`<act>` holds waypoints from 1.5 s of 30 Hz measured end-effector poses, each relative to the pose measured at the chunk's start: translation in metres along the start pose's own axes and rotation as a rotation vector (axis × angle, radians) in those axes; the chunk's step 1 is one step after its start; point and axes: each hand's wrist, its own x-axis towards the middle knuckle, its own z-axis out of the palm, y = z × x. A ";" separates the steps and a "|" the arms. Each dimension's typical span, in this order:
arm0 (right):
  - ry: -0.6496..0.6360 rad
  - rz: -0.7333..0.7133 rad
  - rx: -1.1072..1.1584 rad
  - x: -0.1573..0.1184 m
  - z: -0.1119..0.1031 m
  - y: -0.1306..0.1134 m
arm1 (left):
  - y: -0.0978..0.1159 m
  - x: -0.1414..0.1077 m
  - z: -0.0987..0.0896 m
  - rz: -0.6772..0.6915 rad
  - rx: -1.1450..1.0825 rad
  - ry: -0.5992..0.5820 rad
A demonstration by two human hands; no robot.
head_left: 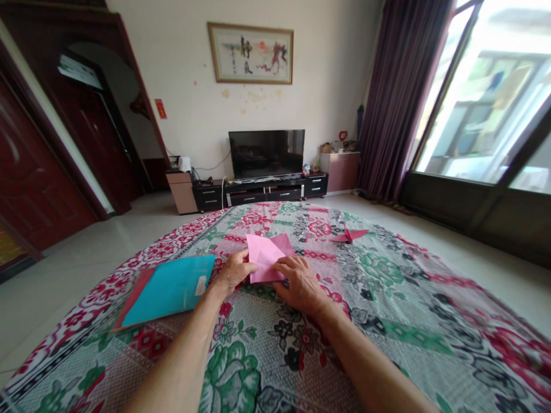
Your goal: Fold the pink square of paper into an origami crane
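A folded sheet of pink paper is between my hands, just above the patterned cloth, with creases and a notch along its upper edge. My left hand grips its left edge, thumb on the near face and fingers behind. At the lower right, my right hand has its fingers over the face of the paper and its thumb below the bottom edge. Part of the paper's right side is hidden by those fingers.
To the left lies a pack of blue sheets with a red sheet under it. A folded red paper figure rests at the right. The floral cloth covers the round table. Beyond it stands a television on a low cabinet.
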 end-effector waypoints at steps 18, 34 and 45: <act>-0.098 0.060 0.067 -0.002 -0.012 0.023 | -0.012 0.009 -0.008 0.153 0.646 0.246; -0.017 0.048 0.072 -0.004 -0.018 0.036 | -0.013 0.008 -0.006 0.207 1.004 0.147; 0.008 0.212 0.168 -0.003 -0.020 0.023 | -0.004 0.002 -0.007 0.247 0.956 0.039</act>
